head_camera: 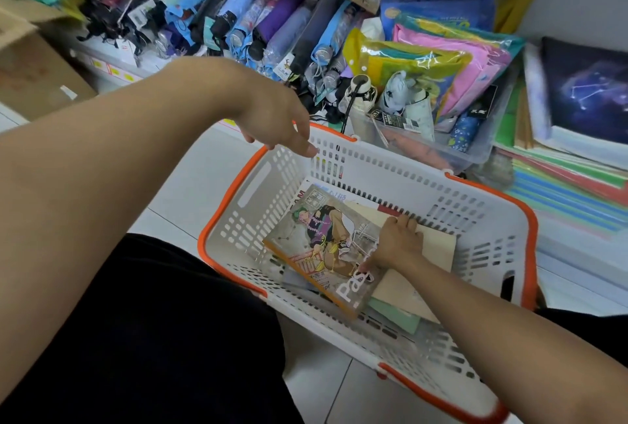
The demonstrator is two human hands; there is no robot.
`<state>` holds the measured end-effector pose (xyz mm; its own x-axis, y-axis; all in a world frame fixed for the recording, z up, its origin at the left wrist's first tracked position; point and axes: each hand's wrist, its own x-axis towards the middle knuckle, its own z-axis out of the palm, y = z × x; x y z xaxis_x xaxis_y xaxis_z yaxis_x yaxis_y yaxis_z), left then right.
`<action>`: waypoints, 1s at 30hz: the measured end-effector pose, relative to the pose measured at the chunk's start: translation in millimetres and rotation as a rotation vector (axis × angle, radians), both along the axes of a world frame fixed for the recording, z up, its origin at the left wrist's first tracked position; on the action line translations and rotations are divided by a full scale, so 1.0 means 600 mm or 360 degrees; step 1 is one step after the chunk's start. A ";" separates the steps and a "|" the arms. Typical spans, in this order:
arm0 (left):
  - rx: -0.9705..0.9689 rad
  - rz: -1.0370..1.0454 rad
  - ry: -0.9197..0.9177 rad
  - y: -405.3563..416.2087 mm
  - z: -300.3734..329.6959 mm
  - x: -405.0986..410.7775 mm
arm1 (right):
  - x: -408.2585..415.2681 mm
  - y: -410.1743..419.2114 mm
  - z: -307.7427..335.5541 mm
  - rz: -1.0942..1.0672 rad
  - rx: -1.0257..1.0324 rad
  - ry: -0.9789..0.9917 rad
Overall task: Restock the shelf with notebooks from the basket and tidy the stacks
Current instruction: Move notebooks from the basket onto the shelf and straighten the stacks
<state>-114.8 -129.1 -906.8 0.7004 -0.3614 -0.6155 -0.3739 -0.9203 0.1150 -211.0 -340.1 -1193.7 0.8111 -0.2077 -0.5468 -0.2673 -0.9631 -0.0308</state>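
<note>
At far left, a brown cardboard box [37, 77] sits on the floor beside the low shelf [112, 66]. Along the shelf, a row of folded umbrellas [244, 19] in sleeves, dark, blue and purple, lying side by side w/ handles toward the camera.

Left hand [275, 117] hangs over the basket's far-left corner, fingers loose and pointing down, holding nothing; fingertips just beside the rim, can't tell if they touch it.

Below it, on the tile floor in front of the shelf: white plastic basket [258, 219] w/ orange rim, slotted walls. Inside, an illustrated notebook [316, 247] w/ a cartoon figure on the cover lies tilted, left edge raised, on top of other notebooks; a beige notebook [438, 253] and a pale green one [394, 318] under and to the right of it.

Right hand [397, 243] is down in the basket, fingers curled over the far edge of the beige notebook, thumb near the illustrated cover's right edge. Looks like a grip on the beige one, but the fingertips are hidden.

Behind the basket, a clear bin [475, 151] w/ small umbrellas and packets; colourful plastic pouches [441, 49] lean above it. Far right on the shelf: stacks of notebooks [571, 185], top one dark w/ a constellation cover [591, 90].
</note>
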 end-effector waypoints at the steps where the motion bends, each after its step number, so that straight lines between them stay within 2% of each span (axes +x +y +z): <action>1: -0.0031 0.0015 -0.0024 0.001 -0.006 0.002 | -0.003 -0.003 0.000 -0.0042 0.0042 0.0041; 5: -0.0066 0.0053 -0.0008 0.002 -0.017 0.005 | 0.004 -0.014 -0.007 -0.0188 0.0340 -0.0004; 8: -0.0079 0.0053 -0.0013 0.001 -0.017 0.001 | 0.016 -0.020 0.001 -0.0112 0.0607 0.0003; 10: -0.0053 0.0055 -0.0013 -0.002 -0.011 -0.004 | 0.029 -0.025 0.021 -0.0181 0.0972 0.0127; 12: -0.0009 0.0069 0.0048 -0.005 -0.001 -0.010 | 0.045 -0.035 0.065 -0.0440 0.1423 0.0243; 16: -0.0028 0.0246 0.0284 0.000 0.016 -0.016 | 0.082 -0.064 0.165 -0.0666 0.1938 0.0038; 21: 0.0022 0.0509 0.0315 0.016 0.038 -0.022 | 0.088 -0.084 0.213 -0.0670 0.2423 -0.0070; 23: -0.0087 0.0592 0.0317 0.026 0.045 -0.023 | 0.086 -0.086 0.214 -0.0805 0.2726 -0.0166; 25: -0.0364 0.0626 0.0300 0.033 0.050 -0.024 | 0.092 -0.083 0.219 -0.0895 0.2931 -0.0284; 28: -0.0982 0.0620 0.0281 0.020 0.055 -0.029 | 0.101 -0.051 0.243 -0.0814 0.2991 -0.0363; 30: -0.1283 0.0713 0.0084 0.004 0.052 -0.025 | 0.100 -0.020 0.257 -0.0748 0.3007 -0.0309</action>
